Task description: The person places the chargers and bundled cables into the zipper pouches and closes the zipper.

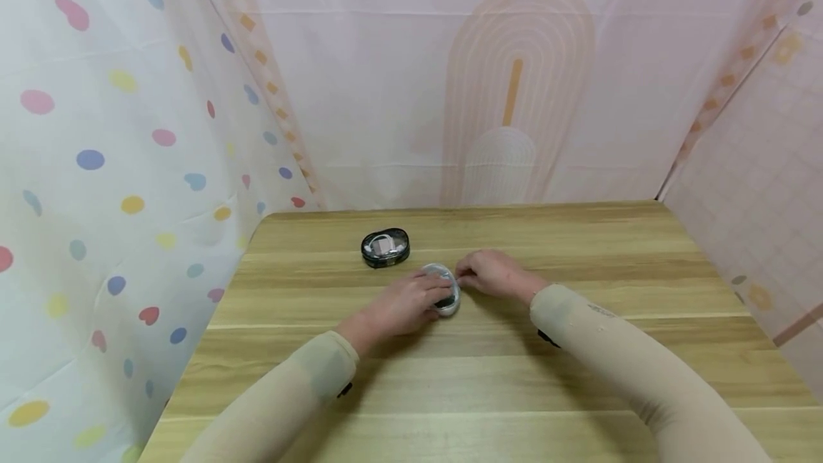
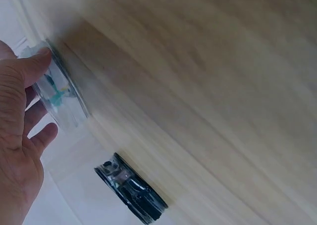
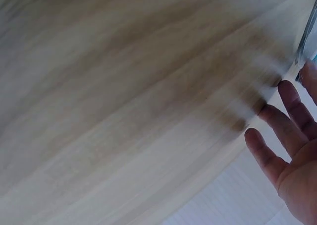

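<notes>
A small oval clear pouch (image 1: 445,307) with a pale rim stands on the wooden table, with green and dark items inside. My left hand (image 1: 406,300) holds it from the left; in the left wrist view the thumb lies over one face, the fingers behind. At the pouch's right end is my right hand (image 1: 494,274), its thumb and forefinger drawn together against the edge. What they pinch there is too small to tell. The other fingers (image 3: 285,131) are bent loosely near the tabletop.
Behind and left of the clear pouch sits a black-rimmed oval see-through case (image 1: 386,249) holding a white cable and small items. The wood-grain table (image 1: 579,234) reaches back to a patterned curtain (image 1: 386,91). A dotted curtain (image 1: 128,163) hangs on the left.
</notes>
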`<state>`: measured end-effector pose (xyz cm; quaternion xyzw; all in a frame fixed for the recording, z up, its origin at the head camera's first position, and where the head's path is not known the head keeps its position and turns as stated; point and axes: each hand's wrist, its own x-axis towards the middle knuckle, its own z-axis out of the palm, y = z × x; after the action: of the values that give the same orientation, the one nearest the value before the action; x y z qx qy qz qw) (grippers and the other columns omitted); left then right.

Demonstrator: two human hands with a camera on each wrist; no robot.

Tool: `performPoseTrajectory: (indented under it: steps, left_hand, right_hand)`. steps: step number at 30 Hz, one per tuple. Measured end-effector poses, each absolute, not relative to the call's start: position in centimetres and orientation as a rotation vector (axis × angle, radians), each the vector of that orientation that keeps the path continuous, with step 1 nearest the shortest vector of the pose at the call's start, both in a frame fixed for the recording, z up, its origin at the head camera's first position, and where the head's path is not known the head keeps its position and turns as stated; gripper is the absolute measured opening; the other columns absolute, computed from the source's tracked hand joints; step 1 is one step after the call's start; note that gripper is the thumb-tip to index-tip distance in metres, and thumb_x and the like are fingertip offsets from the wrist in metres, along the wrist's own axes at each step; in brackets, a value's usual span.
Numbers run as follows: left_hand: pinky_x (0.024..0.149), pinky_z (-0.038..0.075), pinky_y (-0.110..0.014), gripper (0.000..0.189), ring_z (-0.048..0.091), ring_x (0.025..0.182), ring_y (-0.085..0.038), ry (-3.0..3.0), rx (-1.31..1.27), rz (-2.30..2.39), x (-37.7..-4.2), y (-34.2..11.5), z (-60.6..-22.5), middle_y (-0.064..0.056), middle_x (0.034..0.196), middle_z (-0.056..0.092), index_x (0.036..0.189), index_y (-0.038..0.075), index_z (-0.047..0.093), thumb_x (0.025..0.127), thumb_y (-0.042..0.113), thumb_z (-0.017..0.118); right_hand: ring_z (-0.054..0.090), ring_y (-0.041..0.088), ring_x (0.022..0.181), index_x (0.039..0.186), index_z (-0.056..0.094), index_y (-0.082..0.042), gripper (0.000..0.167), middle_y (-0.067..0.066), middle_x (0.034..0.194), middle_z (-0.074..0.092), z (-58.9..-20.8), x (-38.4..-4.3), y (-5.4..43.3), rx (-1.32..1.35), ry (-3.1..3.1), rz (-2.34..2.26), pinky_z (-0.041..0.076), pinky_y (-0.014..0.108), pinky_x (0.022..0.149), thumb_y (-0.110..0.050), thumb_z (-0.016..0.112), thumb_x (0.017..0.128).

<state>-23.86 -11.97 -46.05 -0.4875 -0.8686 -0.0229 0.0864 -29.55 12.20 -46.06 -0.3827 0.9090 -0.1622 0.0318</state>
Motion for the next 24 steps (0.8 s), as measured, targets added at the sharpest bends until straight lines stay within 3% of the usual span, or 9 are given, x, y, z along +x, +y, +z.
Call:
performPoseTrajectory:
  steps: [11, 24]
  left_hand:
    - [0.117, 0.05, -0.052, 0.043, 0.066, 0.133, -0.024, -2.629, -1.398, -0.039, -23.7, -11.4, -46.2, -0.008, 0.137, 0.073, 0.134, 0.009, 0.07, 0.095, 0.023, 0.082]
    - [0.119, 0.048, -0.055, 0.041, 0.065, 0.137, -0.023, -2.749, -1.305, -0.053, -23.6, -10.9, -46.2, -0.006, 0.144, 0.07, 0.14, 0.014, 0.066, 0.101, 0.024, 0.075]
  right_hand:
    - [0.071, 0.009, 0.088, 0.094, 0.079, -0.019, 0.009, -0.005, 0.095, 0.08, -46.1, -29.7, 12.3, -1.15, 2.803, -0.478, 0.061, 0.034, 0.083, -0.016, 0.074, 0.102]
    - [0.071, 0.009, 0.09, 0.095, 0.079, -0.017, 0.008, -0.003, 0.098, 0.08, -45.6, -29.5, 12.7, -1.157, 2.766, -0.517, 0.061, 0.034, 0.086, -0.017, 0.075, 0.101]
